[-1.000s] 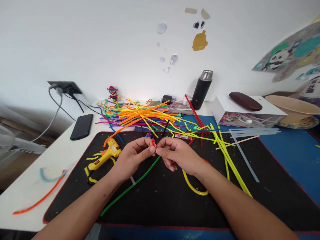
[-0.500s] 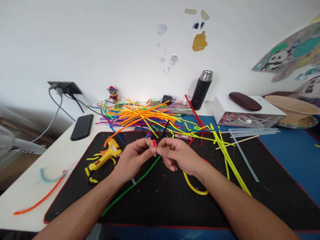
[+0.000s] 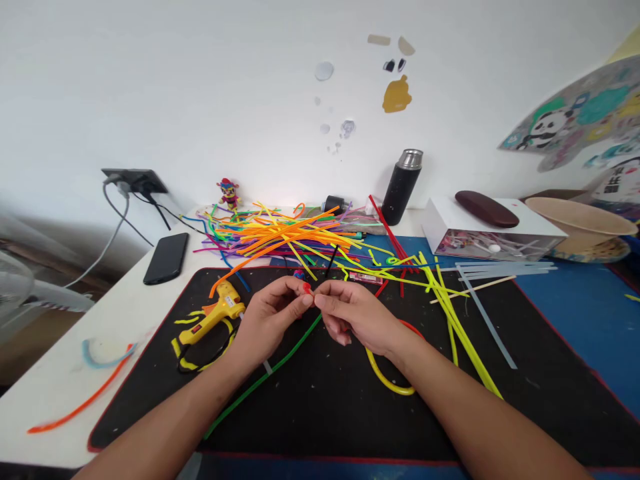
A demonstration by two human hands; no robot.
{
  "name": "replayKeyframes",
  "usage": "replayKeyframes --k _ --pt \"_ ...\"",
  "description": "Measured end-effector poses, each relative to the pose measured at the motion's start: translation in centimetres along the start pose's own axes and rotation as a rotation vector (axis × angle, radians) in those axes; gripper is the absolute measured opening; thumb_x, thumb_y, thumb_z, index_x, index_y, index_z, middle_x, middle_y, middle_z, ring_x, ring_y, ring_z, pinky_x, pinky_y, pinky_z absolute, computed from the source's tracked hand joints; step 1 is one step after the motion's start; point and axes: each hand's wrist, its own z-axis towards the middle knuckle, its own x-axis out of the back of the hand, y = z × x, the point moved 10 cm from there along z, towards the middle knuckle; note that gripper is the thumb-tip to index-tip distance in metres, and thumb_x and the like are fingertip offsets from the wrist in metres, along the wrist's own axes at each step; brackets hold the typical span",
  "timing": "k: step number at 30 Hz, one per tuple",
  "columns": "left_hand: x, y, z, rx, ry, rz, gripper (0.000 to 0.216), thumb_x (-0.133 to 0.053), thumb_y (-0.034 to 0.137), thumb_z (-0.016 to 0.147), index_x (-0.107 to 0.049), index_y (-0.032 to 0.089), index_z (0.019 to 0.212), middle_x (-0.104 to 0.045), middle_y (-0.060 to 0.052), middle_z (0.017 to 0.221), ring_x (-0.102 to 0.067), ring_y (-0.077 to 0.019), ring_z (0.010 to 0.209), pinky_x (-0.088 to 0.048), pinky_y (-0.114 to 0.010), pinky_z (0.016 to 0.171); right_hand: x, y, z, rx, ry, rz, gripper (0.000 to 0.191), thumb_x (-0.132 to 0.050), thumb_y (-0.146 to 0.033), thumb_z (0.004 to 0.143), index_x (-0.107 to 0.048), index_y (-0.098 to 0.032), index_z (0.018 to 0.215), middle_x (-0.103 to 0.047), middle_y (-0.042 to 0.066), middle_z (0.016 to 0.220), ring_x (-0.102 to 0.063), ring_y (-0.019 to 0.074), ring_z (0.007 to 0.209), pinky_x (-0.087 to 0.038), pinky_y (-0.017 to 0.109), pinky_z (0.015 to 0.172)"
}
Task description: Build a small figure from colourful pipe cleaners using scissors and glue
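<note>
My left hand (image 3: 273,317) and my right hand (image 3: 353,313) meet fingertip to fingertip above the black mat (image 3: 325,400). Between them they pinch a small red pipe cleaner piece (image 3: 306,289), only its tip showing. A long green pipe cleaner (image 3: 260,380) runs from under the hands toward the near left. A yellow loop (image 3: 385,377) and a red loop (image 3: 413,327) lie under my right wrist. A yellow glue gun (image 3: 213,313) lies just left of my left hand.
A heap of coloured pipe cleaners (image 3: 280,233) fills the back of the table. A black phone (image 3: 167,257) lies at the left, a black flask (image 3: 401,187) and a white box (image 3: 493,233) at the back right. Clear glue sticks (image 3: 500,270) lie at the right.
The hands have stayed together on the red piece, with only small finger shifts. The view has tilted slightly, so everything sits a little lower in the picture.
</note>
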Motion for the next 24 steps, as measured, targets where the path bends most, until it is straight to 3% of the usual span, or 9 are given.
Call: replayKeyframes --k 14,24 --pt "-0.3 0.9 0.0 -0.047 -0.078 0.063 0.024 -0.085 0.04 0.086 -0.074 0.019 0.087 -0.067 -0.002 0.084 -0.058 -0.0141 0.076 -0.048 -0.025 0.073 -0.2 -0.3 -0.3 -0.007 -0.022 -0.009 0.042 -0.083 -0.055 0.084 -0.063 -0.019 0.091 -0.053 -0.01 0.05 -0.043 0.0071 0.038 -0.034 0.019 0.039" --pt "0.2 1.7 -0.2 -0.129 -0.036 0.21 0.024 -0.082 0.041 0.088 -0.074 0.019 0.088 -0.068 -0.004 0.085 -0.059 -0.0172 0.078 -0.05 -0.029 0.075 0.1 -0.7 -0.2 0.025 0.04 -0.102 0.042 -0.079 -0.058 0.086 -0.063 -0.019 0.09 -0.054 -0.009 0.049 -0.046 0.0084 0.038 -0.035 0.02 0.039"
